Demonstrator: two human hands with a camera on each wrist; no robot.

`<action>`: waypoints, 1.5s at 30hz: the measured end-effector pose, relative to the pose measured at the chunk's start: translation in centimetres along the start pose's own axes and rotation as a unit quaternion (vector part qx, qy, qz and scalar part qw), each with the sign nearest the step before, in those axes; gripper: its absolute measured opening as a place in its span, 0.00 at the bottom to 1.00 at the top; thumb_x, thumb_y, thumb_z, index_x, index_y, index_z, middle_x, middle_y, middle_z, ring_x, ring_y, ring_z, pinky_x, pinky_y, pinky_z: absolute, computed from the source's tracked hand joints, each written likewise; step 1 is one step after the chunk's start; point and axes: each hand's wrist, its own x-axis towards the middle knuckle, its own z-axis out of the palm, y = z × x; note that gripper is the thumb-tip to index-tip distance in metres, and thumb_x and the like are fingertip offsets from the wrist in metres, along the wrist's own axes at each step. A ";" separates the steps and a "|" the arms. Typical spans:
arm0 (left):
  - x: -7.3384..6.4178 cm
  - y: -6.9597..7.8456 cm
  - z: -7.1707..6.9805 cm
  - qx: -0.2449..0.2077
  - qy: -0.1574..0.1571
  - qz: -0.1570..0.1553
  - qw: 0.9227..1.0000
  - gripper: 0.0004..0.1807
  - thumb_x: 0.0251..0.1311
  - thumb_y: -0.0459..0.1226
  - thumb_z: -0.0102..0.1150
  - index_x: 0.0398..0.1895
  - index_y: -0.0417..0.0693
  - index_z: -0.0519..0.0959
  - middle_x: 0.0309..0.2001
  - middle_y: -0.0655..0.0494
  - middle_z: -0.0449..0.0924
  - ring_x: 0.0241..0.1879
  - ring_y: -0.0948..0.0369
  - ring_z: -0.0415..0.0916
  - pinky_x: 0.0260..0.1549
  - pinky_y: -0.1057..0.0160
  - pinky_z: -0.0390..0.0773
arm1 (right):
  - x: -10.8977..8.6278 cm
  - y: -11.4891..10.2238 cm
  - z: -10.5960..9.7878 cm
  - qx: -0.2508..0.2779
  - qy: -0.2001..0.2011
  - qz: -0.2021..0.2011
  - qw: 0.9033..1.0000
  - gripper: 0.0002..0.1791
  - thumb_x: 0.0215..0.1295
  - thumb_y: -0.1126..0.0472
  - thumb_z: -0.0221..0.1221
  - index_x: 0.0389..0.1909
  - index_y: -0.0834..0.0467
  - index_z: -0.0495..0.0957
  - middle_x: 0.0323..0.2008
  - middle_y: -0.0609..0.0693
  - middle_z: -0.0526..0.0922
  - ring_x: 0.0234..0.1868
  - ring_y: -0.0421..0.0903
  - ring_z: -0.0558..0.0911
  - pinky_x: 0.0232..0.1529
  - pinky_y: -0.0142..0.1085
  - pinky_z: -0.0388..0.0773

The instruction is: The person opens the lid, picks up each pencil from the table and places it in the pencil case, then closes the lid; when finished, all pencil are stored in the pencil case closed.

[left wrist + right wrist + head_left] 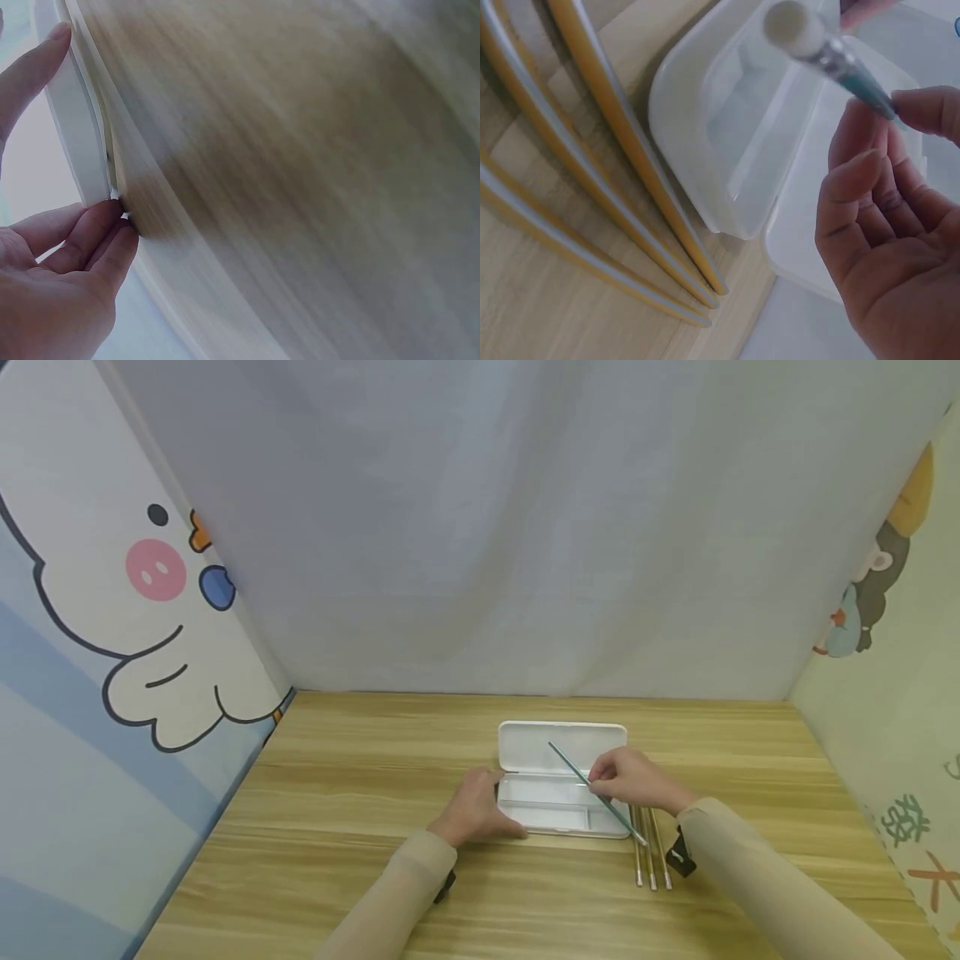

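A white pencil case [562, 745] lies on the table with its lid folded back, showing a divided tray inside. My left hand [474, 810] holds its left end, thumb at the front edge and fingers round the side; the left wrist view shows those bent fingers [97, 236] against the rim. Above the case's right part, my right hand [636, 778] pinches a teal pencil [624, 822] between thumb and fingertips. The pencil slants, its white eraser end and silver ferrule [832, 58] pointing toward me. Gold pencils [651, 860] lie beside the case, below my right wrist.
The wood-grain table [337, 860] ends at a grey-white curtain [465, 568] at the back. Printed cartoon panels stand at the left [75, 693] and right [885, 718]. A dark strap device [681, 857] sits at my right wrist, near the gold pencils.
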 end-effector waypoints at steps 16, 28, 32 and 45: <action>-0.1 0.0 0.0 0.002 0.000 -0.003 1.000 0.40 0.23 0.54 0.81 0.44 0.45 0.80 0.38 0.57 0.76 0.40 0.59 0.70 0.43 0.61 0.72 | 1.5 0.3 0.8 -0.016 -0.055 -0.018 0.998 0.02 0.57 0.67 0.63 0.30 0.62 0.81 0.26 0.46 0.80 0.28 0.43 0.77 0.31 0.36 0.76; -0.1 -0.1 0.0 0.002 0.002 0.003 1.000 0.41 0.24 0.55 0.81 0.44 0.43 0.79 0.37 0.57 0.75 0.39 0.60 0.69 0.41 0.62 0.72 | 2.8 0.6 1.2 -0.058 -0.075 -0.052 0.994 0.02 0.62 0.67 0.61 0.31 0.60 0.82 0.26 0.43 0.80 0.29 0.40 0.76 0.34 0.36 0.75; -0.1 -0.1 -0.1 -0.001 0.001 -0.003 1.000 0.42 0.24 0.55 0.81 0.46 0.43 0.79 0.37 0.58 0.75 0.39 0.62 0.69 0.41 0.63 0.72 | 3.0 0.4 1.4 -0.069 -0.073 -0.049 0.994 0.02 0.62 0.66 0.61 0.31 0.59 0.82 0.27 0.42 0.80 0.30 0.40 0.76 0.36 0.37 0.75; -0.1 -0.2 0.0 -0.008 0.008 0.000 1.000 0.40 0.22 0.54 0.82 0.43 0.45 0.79 0.36 0.59 0.74 0.39 0.61 0.68 0.40 0.63 0.71 | 3.2 0.2 2.1 -0.074 -0.065 -0.075 0.992 0.03 0.60 0.67 0.63 0.28 0.61 0.82 0.26 0.43 0.81 0.30 0.39 0.77 0.36 0.36 0.75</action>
